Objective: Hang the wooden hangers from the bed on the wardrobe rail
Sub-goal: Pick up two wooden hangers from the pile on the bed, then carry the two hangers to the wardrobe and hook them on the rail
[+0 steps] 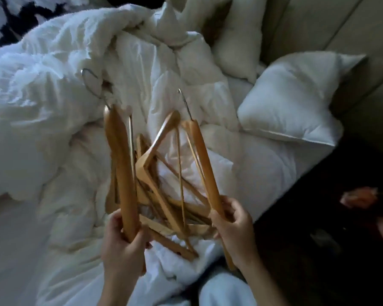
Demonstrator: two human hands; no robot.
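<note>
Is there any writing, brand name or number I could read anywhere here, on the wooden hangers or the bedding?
None: no word, label, brand or number shows.
Wooden hangers, in the left hand and the right hand: plain wood, no print visible.
Duvet and pillow: plain white.

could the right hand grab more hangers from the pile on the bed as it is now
Probably not yet. The right hand is already closed around a hanger, and the left hand holds another. The pile lies uncovered on the duvet between them, so nothing else blocks it.
</note>
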